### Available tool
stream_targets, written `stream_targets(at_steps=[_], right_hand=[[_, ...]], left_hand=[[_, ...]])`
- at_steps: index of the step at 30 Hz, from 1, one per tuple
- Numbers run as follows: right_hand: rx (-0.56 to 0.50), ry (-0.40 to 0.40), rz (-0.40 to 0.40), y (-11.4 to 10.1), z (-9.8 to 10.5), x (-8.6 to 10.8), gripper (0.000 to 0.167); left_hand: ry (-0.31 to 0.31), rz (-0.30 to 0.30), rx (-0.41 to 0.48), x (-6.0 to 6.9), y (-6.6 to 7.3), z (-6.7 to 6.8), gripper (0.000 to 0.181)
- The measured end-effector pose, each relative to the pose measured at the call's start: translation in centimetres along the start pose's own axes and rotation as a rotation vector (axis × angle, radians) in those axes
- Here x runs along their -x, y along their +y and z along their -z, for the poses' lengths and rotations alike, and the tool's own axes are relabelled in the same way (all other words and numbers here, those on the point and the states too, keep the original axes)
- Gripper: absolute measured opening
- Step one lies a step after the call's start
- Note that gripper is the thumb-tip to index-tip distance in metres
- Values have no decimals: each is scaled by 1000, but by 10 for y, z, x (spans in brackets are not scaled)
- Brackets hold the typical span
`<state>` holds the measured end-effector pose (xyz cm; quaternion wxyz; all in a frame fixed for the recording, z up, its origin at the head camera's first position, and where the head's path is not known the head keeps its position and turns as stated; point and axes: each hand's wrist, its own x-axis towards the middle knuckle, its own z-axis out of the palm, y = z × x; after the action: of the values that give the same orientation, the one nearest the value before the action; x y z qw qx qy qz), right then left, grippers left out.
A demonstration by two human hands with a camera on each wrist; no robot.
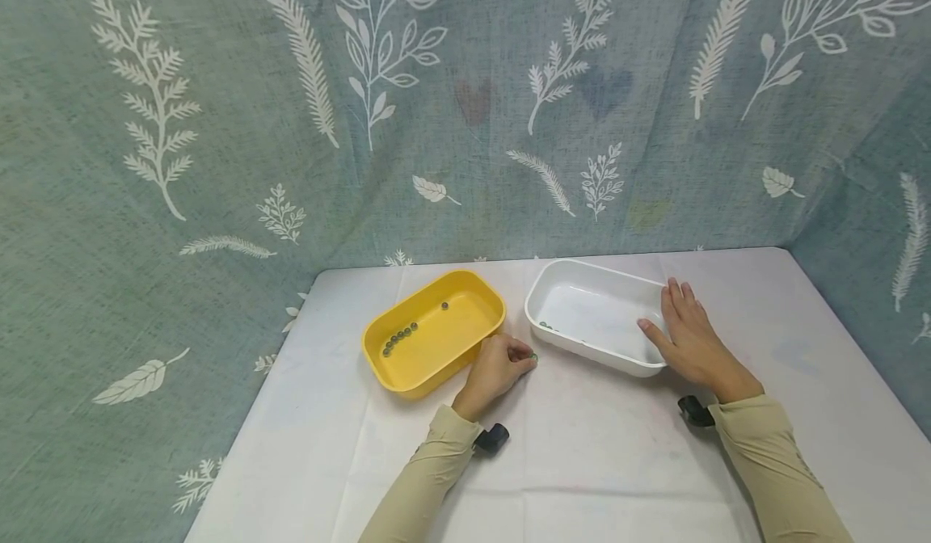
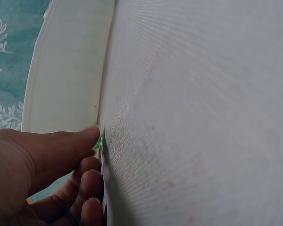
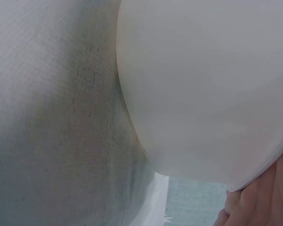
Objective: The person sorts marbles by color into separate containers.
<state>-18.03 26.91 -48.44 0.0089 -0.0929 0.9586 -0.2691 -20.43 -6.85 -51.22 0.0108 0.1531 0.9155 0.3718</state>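
Note:
My left hand [image 1: 499, 368] is low over the table between two trays, thumb and fingers pinching a small green marble [image 2: 99, 142]. Only part of the marble shows past the thumb. To its left stands a yellow tray [image 1: 418, 387], with several greenish-grey marbles [image 1: 400, 334] lined along its left side and a single one farther back. My right hand [image 1: 691, 341] rests on the right end of a white tray [image 1: 596, 351], its fingers straight over the rim. A few marbles [image 1: 543, 325] lie at the white tray's left end, partly hidden by the near wall.
A white cloth [image 1: 582, 462] covers the table, with folds across its front part. Behind the table and at its sides hangs a green leaf-patterned curtain [image 1: 436, 107]. Each wrist carries a black camera [image 1: 492, 439].

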Motion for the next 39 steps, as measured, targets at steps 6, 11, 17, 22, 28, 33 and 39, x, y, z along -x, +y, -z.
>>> stream_targets(at_steps=[6,11,17,22,28,33,39], right_hand=[[1,-5,-2,-2,0,0,91],[-4,3,3,0,0,0,91],[-17,18,11,1,-1,1,92],[-7,8,6,1,-1,2,91],[0,-4,-1,1,-1,1,92],[-2,-6,-4,-1,-1,1,92],[4,1,-8,-2,0,1,92]], left_hand=[[16,-19,-10,0,-1,-1,9],[14,-20,-4,1,-1,-1,8],[11,-7,5,2,0,2,11],[9,-11,49,2,5,8,12],[5,-31,109,3,15,16,12],[8,-45,168,3,23,22,11],[38,-73,202,-2,32,29,12]])
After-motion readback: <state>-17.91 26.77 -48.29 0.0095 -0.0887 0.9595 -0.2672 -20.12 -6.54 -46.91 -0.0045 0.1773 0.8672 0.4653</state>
